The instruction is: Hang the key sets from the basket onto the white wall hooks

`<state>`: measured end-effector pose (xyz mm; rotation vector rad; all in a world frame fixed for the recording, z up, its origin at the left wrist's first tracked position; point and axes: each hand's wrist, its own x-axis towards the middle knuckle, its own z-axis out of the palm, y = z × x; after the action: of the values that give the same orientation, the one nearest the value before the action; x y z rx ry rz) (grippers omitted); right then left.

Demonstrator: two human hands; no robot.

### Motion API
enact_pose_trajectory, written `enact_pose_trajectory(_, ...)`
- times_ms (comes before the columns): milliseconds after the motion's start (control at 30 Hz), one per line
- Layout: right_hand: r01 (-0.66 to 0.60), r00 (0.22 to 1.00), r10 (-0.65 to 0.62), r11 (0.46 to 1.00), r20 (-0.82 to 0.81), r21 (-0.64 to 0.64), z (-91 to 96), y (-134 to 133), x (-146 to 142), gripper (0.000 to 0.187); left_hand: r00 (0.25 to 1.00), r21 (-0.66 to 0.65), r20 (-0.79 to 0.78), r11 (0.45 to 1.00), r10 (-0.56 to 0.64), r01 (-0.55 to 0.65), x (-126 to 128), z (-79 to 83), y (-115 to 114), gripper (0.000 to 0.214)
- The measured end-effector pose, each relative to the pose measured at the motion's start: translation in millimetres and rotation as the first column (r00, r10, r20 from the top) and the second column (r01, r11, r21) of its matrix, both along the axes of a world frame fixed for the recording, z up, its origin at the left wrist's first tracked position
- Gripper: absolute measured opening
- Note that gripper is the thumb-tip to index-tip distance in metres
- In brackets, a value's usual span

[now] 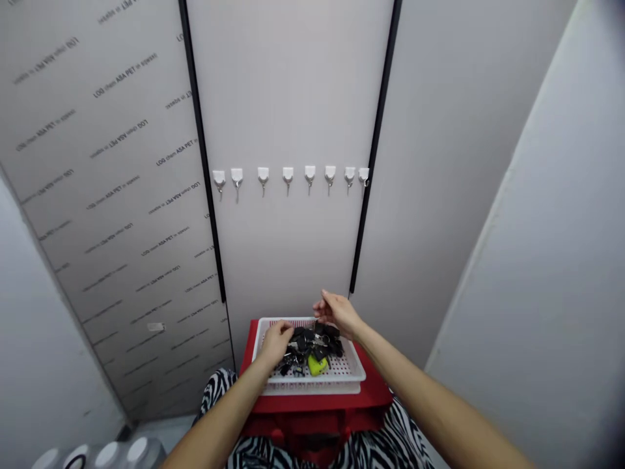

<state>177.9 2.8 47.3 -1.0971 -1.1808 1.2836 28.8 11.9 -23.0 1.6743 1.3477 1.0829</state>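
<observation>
- Perforated white plastic basket (312, 388) held jumbled black-headed keys (306, 337), a rounded lime piece (317, 365) toward six o'clock.
- Left hand (276, 340) at ten, right hand (342, 315) at one; fingers were curled, pinch unclear.

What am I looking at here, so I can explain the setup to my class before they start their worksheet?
There is no machine: these are a person's bare hands. The single picture comes from a camera worn on the head, looking forward and down. A white basket sits on a red surface, holding a pile of dark key-like items and a yellow-green item. The left hand is at the pile's left side; the right hand is near its far right. Whether either grips anything is unclear. Ahead is a row of hooks.
</observation>
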Motion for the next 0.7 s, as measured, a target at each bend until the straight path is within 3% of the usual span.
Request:
enact_pose_trajectory(67, -0.088, 0.985, 0.084, 0.996, -0.149, -0.024, 13.0, 1.2, -8.3, 0.039, 0.996, -0.011, 0.085, 1.000, 0.000, 0.001, 1.2, 19.4, 1.9, 0.009)
enact_pose_trajectory(133, -0.190, 0.951, 0.180, 0.982, -0.249, -0.014, 28.4, 2.9, -16.1, 0.045, 0.982, -0.001, 0.187, 0.999, -0.040, 0.041, 2.3, 55.5, 2.0, 0.009)
enact_pose_trajectory(267, -0.356, 0.873, 0.366, 0.930, -0.321, 0.091, 64.2, 1.2, -30.2, 0.053, 0.858, -0.006, 0.415, 0.942, -0.304, 0.337, 2.4, 142.3, -8.5, 0.044)
enact_pose_trajectory(333, -0.391, 0.856, 0.417, 0.909, -0.307, 0.145, 77.8, -3.5, -35.4, 0.055, 0.776, 0.011, 0.468, 0.881, -0.423, 0.473, 0.6, 168.7, -15.8, 0.053)
enact_pose_trajectory(400, -0.409, 0.853, 0.442, 0.896, -0.276, 0.172, 85.0, -8.6, -38.2, 0.055, 0.720, 0.013, 0.501, 0.836, -0.480, 0.549, -1.4, 176.9, -21.3, 0.056)
enact_pose_trajectory(467, -0.422, 0.859, 0.453, 0.890, -0.239, 0.170, 86.5, -12.3, -38.4, 0.055, 0.690, 0.014, 0.531, 0.819, -0.492, 0.574, -2.2, 172.5, -23.9, 0.056)
enact_pose_trajectory(567, -0.426, 0.871, 0.448, 0.893, -0.201, 0.144, 84.8, -14.0, -36.0, 0.056, 0.671, 0.037, 0.547, 0.815, -0.501, 0.578, -0.9, 161.6, -23.1, 0.055)
enact_pose_trajectory(700, -0.433, 0.879, 0.449, 0.893, -0.161, 0.126, 84.6, -14.0, -34.6, 0.055, 0.683, 0.038, 0.534, 0.821, -0.498, 0.569, 0.8, 159.1, -22.6, 0.055)
